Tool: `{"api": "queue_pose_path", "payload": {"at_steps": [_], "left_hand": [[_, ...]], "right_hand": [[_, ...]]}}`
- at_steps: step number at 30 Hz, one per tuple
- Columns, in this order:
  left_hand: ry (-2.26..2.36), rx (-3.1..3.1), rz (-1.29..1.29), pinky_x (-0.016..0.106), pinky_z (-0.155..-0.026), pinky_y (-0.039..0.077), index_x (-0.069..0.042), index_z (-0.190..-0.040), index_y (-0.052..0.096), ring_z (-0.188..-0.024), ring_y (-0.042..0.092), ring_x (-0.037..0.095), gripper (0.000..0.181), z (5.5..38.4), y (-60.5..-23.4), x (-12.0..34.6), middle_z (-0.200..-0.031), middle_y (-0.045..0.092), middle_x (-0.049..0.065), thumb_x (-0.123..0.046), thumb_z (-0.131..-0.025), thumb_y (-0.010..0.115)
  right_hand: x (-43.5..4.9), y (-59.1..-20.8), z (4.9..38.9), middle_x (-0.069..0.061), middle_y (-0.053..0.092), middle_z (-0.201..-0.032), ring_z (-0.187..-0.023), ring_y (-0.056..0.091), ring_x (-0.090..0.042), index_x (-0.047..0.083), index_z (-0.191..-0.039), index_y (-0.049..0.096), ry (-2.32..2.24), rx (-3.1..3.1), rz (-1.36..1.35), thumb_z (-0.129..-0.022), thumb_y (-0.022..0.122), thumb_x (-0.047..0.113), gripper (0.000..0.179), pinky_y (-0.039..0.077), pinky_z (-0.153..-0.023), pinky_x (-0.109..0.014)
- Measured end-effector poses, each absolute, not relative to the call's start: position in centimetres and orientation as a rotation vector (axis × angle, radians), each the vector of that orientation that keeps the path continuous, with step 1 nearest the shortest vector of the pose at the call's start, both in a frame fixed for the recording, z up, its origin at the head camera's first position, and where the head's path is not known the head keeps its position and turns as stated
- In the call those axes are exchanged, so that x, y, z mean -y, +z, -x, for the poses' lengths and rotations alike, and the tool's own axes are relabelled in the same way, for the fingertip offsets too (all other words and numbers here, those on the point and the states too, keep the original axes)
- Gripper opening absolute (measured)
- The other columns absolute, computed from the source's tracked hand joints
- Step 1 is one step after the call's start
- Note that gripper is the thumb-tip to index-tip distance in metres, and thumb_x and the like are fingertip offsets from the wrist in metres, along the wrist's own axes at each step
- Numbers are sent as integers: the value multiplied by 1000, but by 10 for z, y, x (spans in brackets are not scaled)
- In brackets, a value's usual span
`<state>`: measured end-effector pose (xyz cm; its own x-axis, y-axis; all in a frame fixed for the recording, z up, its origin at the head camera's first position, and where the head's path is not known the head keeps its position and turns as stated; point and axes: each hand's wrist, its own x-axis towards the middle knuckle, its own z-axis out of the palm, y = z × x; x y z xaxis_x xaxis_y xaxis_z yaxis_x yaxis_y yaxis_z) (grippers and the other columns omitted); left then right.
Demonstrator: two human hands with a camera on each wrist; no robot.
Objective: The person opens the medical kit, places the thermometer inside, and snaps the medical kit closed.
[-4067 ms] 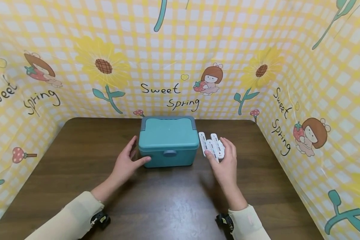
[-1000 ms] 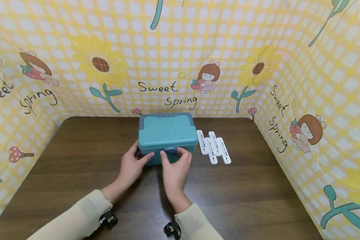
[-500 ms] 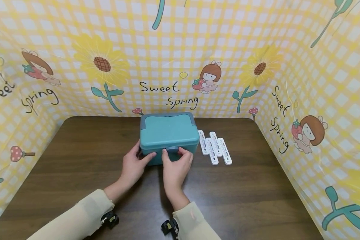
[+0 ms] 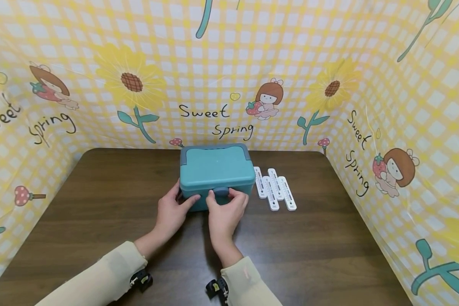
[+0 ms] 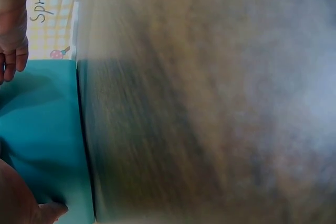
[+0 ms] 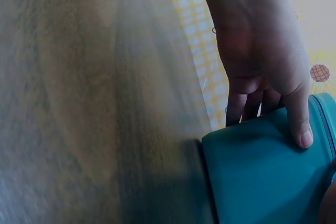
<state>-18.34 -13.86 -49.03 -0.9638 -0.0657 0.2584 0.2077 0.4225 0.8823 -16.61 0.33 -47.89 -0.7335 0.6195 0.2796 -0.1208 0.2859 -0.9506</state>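
A teal lidded box (image 4: 217, 163) with a blue-grey folded handle stands near the back of the table, its lid down. My left hand (image 4: 171, 212) grips its left front corner, thumb across the front and fingers on the left side, as the right wrist view also shows. At the front, my right hand (image 4: 225, 216) pinches the blue-grey latch (image 4: 221, 191) with its thumb and fingertips. Beside the box on the right lie several flat white sticks (image 4: 273, 193) with small dark print, staggered side by side. In the left wrist view the box (image 5: 37, 129) fills the lower left.
The dark wooden table (image 4: 310, 255) runs out to the sides and front. A yellow checked cloth (image 4: 229, 63) with flowers and lettering surrounds the back and both sides. Each wrist carries a small black camera (image 4: 140, 280) below a pale sleeve (image 4: 99, 276).
My right hand has left the white sticks and moved left to the latch; the sticks now lie more spread out. My left hand has closed in on the box corner. The last second is nearly still.
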Motion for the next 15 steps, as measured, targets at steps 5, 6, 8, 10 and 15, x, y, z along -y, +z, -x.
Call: {"api": "queue_pose_path", "payload": {"at_steps": [5, 6, 8, 10, 15], "left_hand": [[-1542, 2416, 133, 48, -102, 54, -17, -159, 38, -136, 55, 28, 84, 184, -490, 138, -155, 50, 8, -42, -90, 79], [-1541, 2416, 132, 48, -101, 55, -17, -159, 38, -136, 55, 28, 84, 184, -490, 138, -155, 50, 8, -43, -90, 79], [-1537, 2417, 129, 48, -101, 55, -17, -159, 39, -136, 55, 28, 84, 185, -490, 138, -155, 50, 8, -45, -89, 78], [-1538, 2423, 123, 48, -102, 54, -17, -159, 39, -136, 55, 28, 85, 186, -490, 138, -155, 49, 8, -46, -89, 78], [-1553, 2445, 108, 48, -104, 53, -17, -159, 39, -138, 53, 27, 86, 186, -490, 138, -156, 48, 7, -49, -88, 78]], "right_hand": [[-5, -475, 164, 1, 51, -106, -96, 53, -18, 15, -104, 53, 1471, 1921, 416, -75, 92, 30, 50, 49, -83, -35], [-5, -474, 163, 1, 52, -106, -97, 53, -18, 15, -104, 54, 1470, 1919, 408, -75, 91, 30, 50, 49, -83, -35], [-6, -472, 162, 1, 52, -106, -98, 53, -17, 15, -106, 54, 1479, 1912, 392, -76, 91, 31, 50, 49, -83, -36], [-7, -471, 160, 1, 53, -107, -99, 53, -16, 14, -108, 55, 1498, 1909, 388, -77, 91, 31, 50, 50, -85, -38], [-10, -472, 152, 0, 56, -110, -103, 55, -15, 14, -111, 57, 1540, 1911, 408, -78, 91, 29, 50, 51, -92, -43]]}}
